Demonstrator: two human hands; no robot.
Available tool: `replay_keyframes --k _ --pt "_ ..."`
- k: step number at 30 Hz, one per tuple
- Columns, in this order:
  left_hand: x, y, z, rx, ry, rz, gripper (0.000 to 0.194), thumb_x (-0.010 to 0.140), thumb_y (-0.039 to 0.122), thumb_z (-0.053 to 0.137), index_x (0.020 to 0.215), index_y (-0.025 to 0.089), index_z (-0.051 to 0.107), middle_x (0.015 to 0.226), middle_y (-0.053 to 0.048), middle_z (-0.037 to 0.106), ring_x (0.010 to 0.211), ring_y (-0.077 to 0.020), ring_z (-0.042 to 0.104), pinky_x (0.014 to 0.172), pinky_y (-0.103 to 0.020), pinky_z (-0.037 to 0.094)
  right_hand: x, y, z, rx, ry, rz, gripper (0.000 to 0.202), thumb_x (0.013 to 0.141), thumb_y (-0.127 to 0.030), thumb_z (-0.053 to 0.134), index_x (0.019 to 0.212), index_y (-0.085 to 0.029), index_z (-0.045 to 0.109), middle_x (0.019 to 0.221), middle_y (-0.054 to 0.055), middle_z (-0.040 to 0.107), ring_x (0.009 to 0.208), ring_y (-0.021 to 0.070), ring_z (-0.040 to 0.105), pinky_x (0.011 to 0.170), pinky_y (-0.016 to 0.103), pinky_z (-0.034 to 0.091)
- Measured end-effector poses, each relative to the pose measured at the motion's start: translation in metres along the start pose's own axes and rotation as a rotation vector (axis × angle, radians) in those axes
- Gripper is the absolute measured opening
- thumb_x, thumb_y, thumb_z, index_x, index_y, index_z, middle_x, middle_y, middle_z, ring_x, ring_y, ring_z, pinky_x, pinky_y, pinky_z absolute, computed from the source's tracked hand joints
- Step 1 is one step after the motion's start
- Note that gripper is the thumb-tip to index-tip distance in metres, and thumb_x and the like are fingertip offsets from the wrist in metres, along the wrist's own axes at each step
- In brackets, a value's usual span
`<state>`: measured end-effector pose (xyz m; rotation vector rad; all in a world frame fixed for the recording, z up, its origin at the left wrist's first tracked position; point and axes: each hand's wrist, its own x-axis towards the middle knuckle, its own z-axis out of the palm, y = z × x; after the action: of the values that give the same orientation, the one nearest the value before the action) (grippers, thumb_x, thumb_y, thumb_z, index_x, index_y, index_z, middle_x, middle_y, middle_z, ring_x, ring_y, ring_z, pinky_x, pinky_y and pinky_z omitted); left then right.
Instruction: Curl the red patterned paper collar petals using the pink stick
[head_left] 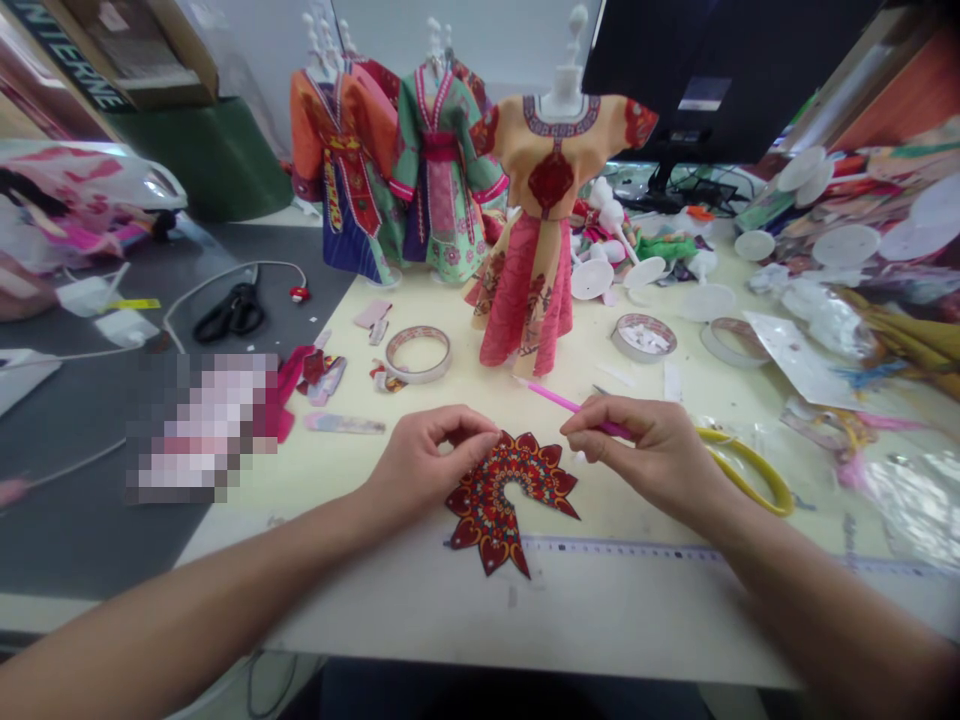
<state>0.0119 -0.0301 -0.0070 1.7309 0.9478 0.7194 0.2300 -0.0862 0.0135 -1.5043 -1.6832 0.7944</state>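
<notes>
A red, sunburst-shaped fabric collar [480,495] with pointed petals and a gap on one side lies in front of me. Small pale dots show on some of its petals. My left hand [439,455] is closed, thumb and index finger pinching the collar's upper edge. To the right of it, my right hand [637,445] is closed around a slim pink pen [551,394], whose pale tip points up and left. Its thumb and forefinger meet just off the collar; whether anything tiny is between them I cannot tell. Beneath the collar runs a ruler [615,548].
Doll-size dresses on stands, including a yellow and red dress [529,250], stand behind. Tape rolls [418,355], a container of white bits [643,338] and a yellow ring [750,480] surround the hands. Black scissors [230,314] lie left; a monitor [705,90] stands at the back.
</notes>
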Motion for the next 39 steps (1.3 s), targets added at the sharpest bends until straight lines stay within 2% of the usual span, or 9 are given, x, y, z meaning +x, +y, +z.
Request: replay_keyframes --k 5,11,17,21,26,39 --pt "0.000 -0.001 -0.001 0.007 0.000 0.011 0.014 0.079 0.028 0.061 0.080 0.015 0.067 0.072 -0.001 0.066 0.061 -0.0092 0.057 0.057 -0.019 0.046 -0.003 -0.001 -0.004 0.008 0.002 -0.052 0.010 0.081 -0.026 0.056 0.074 -0.018 0.060 0.070 0.002 0.061 0.064 0.0125 0.054 0.055 0.025 0.043" --pt "0.000 -0.001 -0.001 0.010 0.002 0.006 0.014 0.079 0.027 0.060 0.079 0.015 0.067 0.071 -0.001 0.066 0.059 -0.0084 0.056 0.056 -0.019 0.045 -0.004 -0.001 -0.006 0.019 -0.001 -0.036 0.018 0.085 -0.026 0.049 0.069 -0.021 0.055 0.073 0.002 0.059 0.065 0.0137 0.052 0.053 0.026 0.041" --pt "0.001 -0.001 -0.001 0.005 0.001 0.001 0.014 0.079 0.027 0.061 0.079 0.015 0.067 0.071 -0.001 0.065 0.060 -0.0085 0.056 0.056 -0.019 0.045 -0.003 -0.002 -0.007 -0.035 0.019 -0.057 0.034 0.091 -0.028 0.039 0.059 -0.022 0.049 0.056 -0.001 0.045 0.054 0.0114 0.045 0.053 0.028 0.036" --pt "0.001 -0.001 -0.001 0.002 -0.002 -0.002 0.013 0.079 0.027 0.061 0.079 0.015 0.067 0.071 -0.001 0.066 0.060 -0.0086 0.056 0.057 -0.019 0.046 -0.002 0.000 -0.007 -0.042 0.035 -0.128 0.023 0.088 -0.028 0.047 0.067 -0.022 0.056 0.063 0.000 0.053 0.059 0.0120 0.049 0.054 0.028 0.038" --pt "0.001 0.000 -0.002 0.010 0.002 -0.010 0.013 0.078 0.027 0.061 0.078 0.015 0.067 0.071 -0.001 0.066 0.061 -0.0089 0.057 0.057 -0.019 0.045 -0.001 0.001 -0.007 -0.064 0.091 -0.243 0.008 0.081 -0.021 0.058 0.074 -0.022 0.060 0.071 0.000 0.060 0.067 0.0129 0.054 0.065 0.030 0.042" --pt "0.001 -0.001 -0.002 0.009 0.000 0.002 0.014 0.079 0.028 0.061 0.079 0.015 0.066 0.070 -0.001 0.066 0.059 -0.0087 0.056 0.056 -0.019 0.045 -0.004 -0.001 -0.014 -0.109 0.162 -0.254 0.021 0.078 -0.025 0.063 0.063 -0.020 0.050 0.061 -0.003 0.050 0.058 0.0099 0.045 0.056 0.027 0.037"
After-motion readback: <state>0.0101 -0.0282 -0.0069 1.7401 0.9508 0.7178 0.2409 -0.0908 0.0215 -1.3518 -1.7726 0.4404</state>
